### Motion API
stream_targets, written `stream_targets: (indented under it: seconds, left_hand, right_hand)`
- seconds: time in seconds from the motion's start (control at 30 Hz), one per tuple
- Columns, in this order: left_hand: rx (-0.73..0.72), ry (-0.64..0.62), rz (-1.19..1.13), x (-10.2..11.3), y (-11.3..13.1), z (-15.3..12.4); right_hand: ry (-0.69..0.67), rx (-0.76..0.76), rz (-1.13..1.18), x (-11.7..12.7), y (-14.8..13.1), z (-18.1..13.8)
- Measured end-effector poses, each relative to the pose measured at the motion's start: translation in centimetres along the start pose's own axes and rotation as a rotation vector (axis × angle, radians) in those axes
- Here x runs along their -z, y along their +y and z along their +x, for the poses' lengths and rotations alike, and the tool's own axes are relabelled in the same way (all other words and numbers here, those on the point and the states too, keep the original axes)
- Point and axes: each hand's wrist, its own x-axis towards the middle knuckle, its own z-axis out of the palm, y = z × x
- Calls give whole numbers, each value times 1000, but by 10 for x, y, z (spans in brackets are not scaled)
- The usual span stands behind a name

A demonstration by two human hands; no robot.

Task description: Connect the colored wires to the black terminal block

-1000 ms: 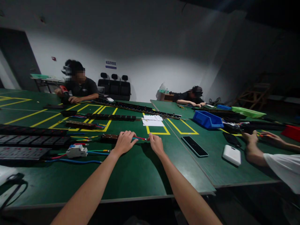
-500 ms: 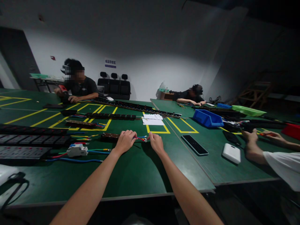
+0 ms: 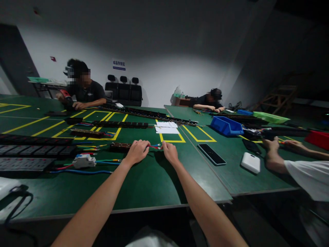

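Note:
My left hand (image 3: 138,152) is closed round the right end of a dark strip bundle (image 3: 119,146) with copper-coloured lines, lying on the green table. Red and blue wires (image 3: 153,146) come out past its fingers and end in ring terminals (image 3: 159,148). Right beside those terminals is my right hand (image 3: 170,153), its thumb and fingers pinched together. Whether a terminal sits between its fingertips is too small to tell. To the left lie black socket strips (image 3: 25,165), a white breaker (image 3: 84,161) and blue cables (image 3: 82,172) with lugs.
A phone (image 3: 211,154) and a white box-shaped device (image 3: 250,163) lie to the right. Beyond are paper sheets (image 3: 166,128), a blue bin (image 3: 226,126) and long black strips (image 3: 146,113). A co-worker's hands (image 3: 271,145) work at right; two people sit across.
The whole view has shifted slightly, with the table a little higher in the picture. My hands keep nearly the same place at the wires, the right fingertips close to the terminals.

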Motion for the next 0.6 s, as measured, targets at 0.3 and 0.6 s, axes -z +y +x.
stream_targets:
  seconds: [0.3,0.6]
  left_hand:
    - [-33,-24,24,0,0,1]
    - [-69,-50,87,-2,1,1]
  right_hand:
    - [-14,9,25,3,-3,-3]
    - [-14,3,8,4,-5,-3]
